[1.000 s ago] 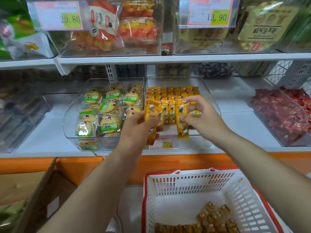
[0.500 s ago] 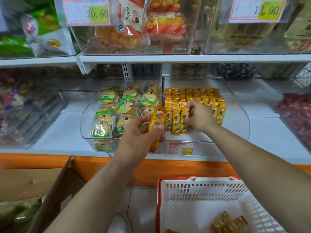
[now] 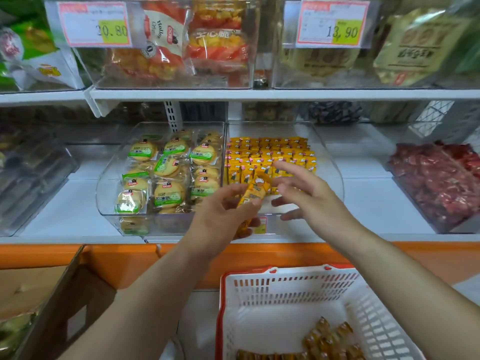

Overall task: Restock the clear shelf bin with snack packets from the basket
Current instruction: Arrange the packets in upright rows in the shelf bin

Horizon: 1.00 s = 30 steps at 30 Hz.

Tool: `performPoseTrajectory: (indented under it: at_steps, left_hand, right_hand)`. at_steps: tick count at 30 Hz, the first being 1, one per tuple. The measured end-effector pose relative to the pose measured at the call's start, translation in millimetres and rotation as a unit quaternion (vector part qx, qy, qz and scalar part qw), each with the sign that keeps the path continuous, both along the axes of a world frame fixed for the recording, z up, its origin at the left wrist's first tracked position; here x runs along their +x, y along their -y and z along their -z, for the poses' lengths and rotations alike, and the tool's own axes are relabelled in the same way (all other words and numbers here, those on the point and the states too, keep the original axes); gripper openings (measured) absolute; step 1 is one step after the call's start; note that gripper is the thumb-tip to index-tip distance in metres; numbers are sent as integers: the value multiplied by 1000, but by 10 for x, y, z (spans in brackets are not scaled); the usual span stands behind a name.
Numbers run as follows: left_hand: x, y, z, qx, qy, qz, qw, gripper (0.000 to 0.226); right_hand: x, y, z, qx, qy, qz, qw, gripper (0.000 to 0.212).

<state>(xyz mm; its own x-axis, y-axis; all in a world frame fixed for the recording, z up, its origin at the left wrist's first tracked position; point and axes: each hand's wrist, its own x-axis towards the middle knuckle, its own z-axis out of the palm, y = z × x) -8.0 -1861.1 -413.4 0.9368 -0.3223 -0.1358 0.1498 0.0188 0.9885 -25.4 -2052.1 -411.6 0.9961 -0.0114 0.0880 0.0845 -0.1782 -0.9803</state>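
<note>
In the clear bin (image 3: 335, 178), snack packets (image 3: 270, 157) fill the back; biscuit bin (image 3: 109, 196) just left; basket (image 3: 285, 272) below, in front.

Both bare forearms reach forward; the left hand (image 3: 220, 216) grips yellow foil snack packets (image 3: 254, 194), the right hand (image 3: 309, 196) spreads loose, straight fingers.

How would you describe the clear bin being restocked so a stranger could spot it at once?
Find the white shelf above the orange band. Two clear bins sit side by side at its centre. Pick the right bin, holding rows of small yellow packets; the left bin holds round biscuits with green labels.
</note>
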Motion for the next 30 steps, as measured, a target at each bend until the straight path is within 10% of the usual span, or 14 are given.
performPoseTrajectory:
  at_steps: [14,19,25,30]
  left_hand:
    - [-59,306,26,70,14,-30,997,42]
    - [-71,368,49,83,24,-1,996,34]
    - [-26,305,2,115,107,5,988,30]
    - [187,23,6,292,225,-132,920,45]
  right_hand:
    - [-400,225,154,-118,-22,8,993,7]
    - [-304,230,110,11,-21,28,999,39]
    - [-89,217,7,-70,22,-47,996,40]
    - [447,402,40,-97,68,78,990,36]
